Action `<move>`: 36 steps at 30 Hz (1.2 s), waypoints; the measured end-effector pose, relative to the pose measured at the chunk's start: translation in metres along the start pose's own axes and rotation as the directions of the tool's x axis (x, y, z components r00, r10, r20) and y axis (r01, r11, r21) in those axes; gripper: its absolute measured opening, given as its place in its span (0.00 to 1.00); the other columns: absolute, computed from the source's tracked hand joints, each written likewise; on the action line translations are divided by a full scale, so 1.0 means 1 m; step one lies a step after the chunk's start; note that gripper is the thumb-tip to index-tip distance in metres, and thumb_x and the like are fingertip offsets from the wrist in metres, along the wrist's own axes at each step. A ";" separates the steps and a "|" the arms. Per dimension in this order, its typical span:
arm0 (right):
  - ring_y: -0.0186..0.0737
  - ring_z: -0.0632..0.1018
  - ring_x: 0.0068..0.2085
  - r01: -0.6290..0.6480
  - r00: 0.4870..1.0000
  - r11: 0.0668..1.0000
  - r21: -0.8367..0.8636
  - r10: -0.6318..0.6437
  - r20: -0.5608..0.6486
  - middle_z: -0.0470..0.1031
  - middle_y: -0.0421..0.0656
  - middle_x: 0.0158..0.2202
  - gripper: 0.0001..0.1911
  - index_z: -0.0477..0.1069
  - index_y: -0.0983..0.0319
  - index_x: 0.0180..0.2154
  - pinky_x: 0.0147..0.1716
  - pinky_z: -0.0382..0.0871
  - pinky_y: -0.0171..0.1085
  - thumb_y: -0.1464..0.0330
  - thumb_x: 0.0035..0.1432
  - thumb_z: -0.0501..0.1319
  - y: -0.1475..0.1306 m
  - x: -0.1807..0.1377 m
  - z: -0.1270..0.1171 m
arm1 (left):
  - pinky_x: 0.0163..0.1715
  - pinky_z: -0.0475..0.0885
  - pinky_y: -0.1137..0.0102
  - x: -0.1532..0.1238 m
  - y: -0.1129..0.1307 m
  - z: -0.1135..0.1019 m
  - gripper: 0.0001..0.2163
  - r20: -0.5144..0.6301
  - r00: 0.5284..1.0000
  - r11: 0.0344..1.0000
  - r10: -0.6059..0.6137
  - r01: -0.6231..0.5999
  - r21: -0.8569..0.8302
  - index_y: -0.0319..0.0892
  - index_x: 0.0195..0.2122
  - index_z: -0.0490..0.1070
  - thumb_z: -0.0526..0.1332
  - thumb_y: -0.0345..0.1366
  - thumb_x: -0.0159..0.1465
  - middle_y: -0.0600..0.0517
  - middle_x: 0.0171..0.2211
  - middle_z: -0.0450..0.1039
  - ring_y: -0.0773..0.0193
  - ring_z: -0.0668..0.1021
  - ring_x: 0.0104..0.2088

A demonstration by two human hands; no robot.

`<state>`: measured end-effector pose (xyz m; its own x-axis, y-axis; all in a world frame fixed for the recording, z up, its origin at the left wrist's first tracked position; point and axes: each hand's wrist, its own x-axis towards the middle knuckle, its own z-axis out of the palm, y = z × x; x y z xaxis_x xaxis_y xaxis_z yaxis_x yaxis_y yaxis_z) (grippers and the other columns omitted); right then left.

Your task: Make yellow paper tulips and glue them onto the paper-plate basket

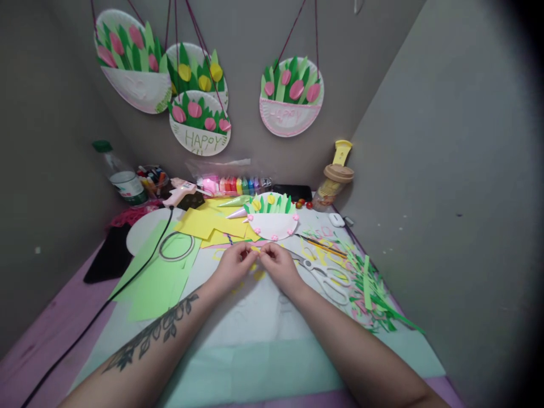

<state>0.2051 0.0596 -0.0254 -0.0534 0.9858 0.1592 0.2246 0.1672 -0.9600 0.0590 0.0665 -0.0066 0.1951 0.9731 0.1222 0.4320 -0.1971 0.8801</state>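
Over the middle of the table, my left hand [235,263] and my right hand [278,265] meet fingertip to fingertip. Both pinch a small yellow paper piece [255,249], mostly covered by the fingers. Just beyond them lies a decorated paper plate [273,225] with green paper leaves, yellow paper flowers and pink flower shapes around its white pocket. More yellow cutouts [259,275] lie on the table under my hands. Beside my right hand are white-handled scissors [327,277], partly opened.
Left are green paper sheets [159,289], a tape roll [177,247], a pink glue gun [181,191] with its black cord, and a bottle [127,180]. Yellow sheets [195,222] lie behind. Paper scraps [372,283] and pencils [325,245] are right. Plate baskets [291,116] hang on the wall.
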 end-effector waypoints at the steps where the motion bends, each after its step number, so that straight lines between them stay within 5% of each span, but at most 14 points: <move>1: 0.33 0.64 0.25 -0.004 1.000 1.000 0.007 0.004 0.002 0.62 0.35 0.22 0.06 0.63 0.61 0.25 0.26 0.58 0.32 0.67 0.52 0.56 0.000 0.000 0.000 | 0.26 0.61 0.72 0.000 0.000 0.001 0.09 0.004 1.000 1.000 -0.010 0.010 -0.022 0.40 0.26 0.68 0.57 0.39 0.59 0.55 0.22 0.67 0.66 0.67 0.25; 10: 0.35 0.66 0.29 0.132 0.991 0.980 -0.149 -0.132 0.012 0.64 0.37 0.26 0.06 0.63 0.61 0.27 0.29 0.59 0.33 0.68 0.56 0.54 -0.008 0.001 -0.007 | 0.28 0.63 0.73 0.001 -0.003 0.001 0.10 -0.090 0.996 0.986 -0.022 0.007 -0.168 0.40 0.28 0.68 0.58 0.41 0.60 0.54 0.25 0.68 0.67 0.69 0.27; 20: 0.35 0.66 0.27 0.061 0.998 0.989 -0.137 -0.059 0.018 0.65 0.37 0.25 0.07 0.63 0.61 0.28 0.28 0.60 0.33 0.66 0.57 0.53 -0.013 0.000 0.002 | 0.28 0.64 0.72 0.000 -0.007 0.004 0.09 -0.032 0.998 0.938 -0.061 0.046 -0.343 0.40 0.28 0.69 0.61 0.41 0.56 0.53 0.25 0.69 0.67 0.70 0.26; 26: 0.35 0.66 0.28 0.106 0.994 0.938 -0.331 -0.108 0.012 0.64 0.37 0.25 0.07 0.62 0.61 0.26 0.29 0.59 0.33 0.69 0.56 0.52 -0.012 -0.010 -0.003 | 0.24 0.61 0.74 -0.004 -0.001 0.003 0.09 -0.006 0.997 0.893 -0.075 0.064 -0.445 0.40 0.25 0.67 0.61 0.41 0.55 0.55 0.22 0.66 0.69 0.67 0.24; 30: 0.37 0.69 0.31 0.109 0.994 0.789 -0.605 -0.072 0.084 0.68 0.41 0.28 0.06 0.65 0.61 0.27 0.32 0.59 0.34 0.72 0.55 0.52 -0.025 -0.021 -0.044 | 0.21 0.60 0.75 0.000 -0.001 -0.006 0.11 -0.097 0.976 0.861 -0.197 0.124 -0.493 0.40 0.24 0.65 0.62 0.42 0.54 0.58 0.19 0.61 0.71 0.63 0.20; 36: 0.41 0.72 0.34 -0.012 0.944 0.277 -0.961 0.321 0.081 0.74 0.50 0.33 0.09 0.70 0.64 0.29 0.33 0.57 0.35 0.74 0.54 0.52 -0.038 -0.036 -0.125 | 0.19 0.58 0.76 0.005 -0.005 -0.009 0.11 -0.111 0.956 0.781 -0.271 0.151 -0.606 0.40 0.27 0.66 0.63 0.42 0.52 0.59 0.20 0.63 0.73 0.62 0.18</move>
<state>0.3204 0.0193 0.0339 -0.0570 0.9827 -0.1760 0.9977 0.0497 -0.0461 0.0502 0.0730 -0.0062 -0.0288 0.9971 -0.0707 -0.1671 0.0649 0.9838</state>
